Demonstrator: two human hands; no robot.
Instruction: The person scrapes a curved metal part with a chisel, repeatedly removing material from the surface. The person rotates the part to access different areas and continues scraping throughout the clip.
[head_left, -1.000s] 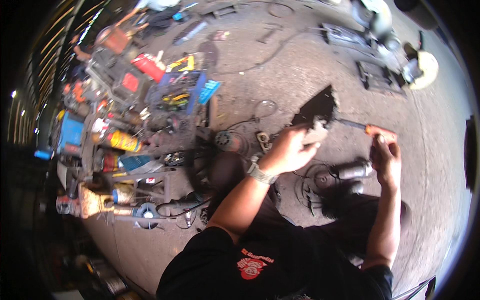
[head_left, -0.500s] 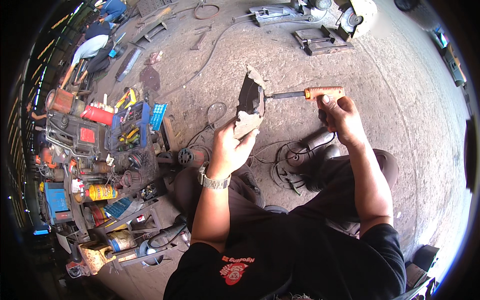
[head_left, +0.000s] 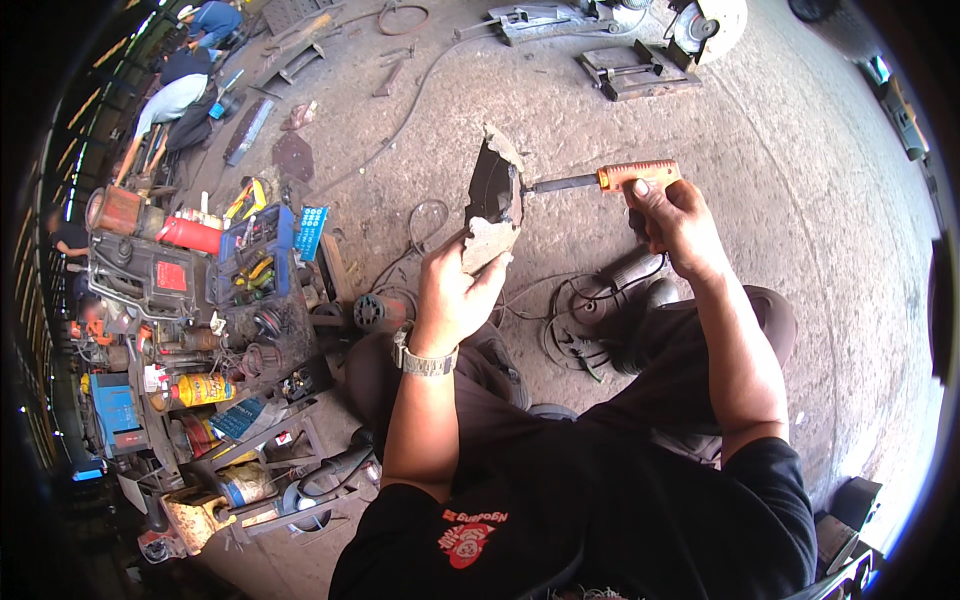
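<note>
Out in front of my knees, my left hand is closed on the lower end of a broken shell piece. The piece is grey with a jagged rim and a dark hollow inside, and it stands nearly upright. My right hand wraps round the grip of an orange pistol-shaped soldering iron. Its dark shaft points left, and the tip meets the right edge of the piece; whether it presses in cannot be made out. A cord hangs below the grip.
Left of me a crowded bench holds a blue toolbox, a yellow can and several tools. Between my feet lies an angle grinder with cords. A cut-off saw stands far right. Other people crouch at the far left.
The whole view has shifted slightly, with the surroundings sliding a little left. Both hands keep their hold, and the iron's tip remains at the edge of the shell piece.
</note>
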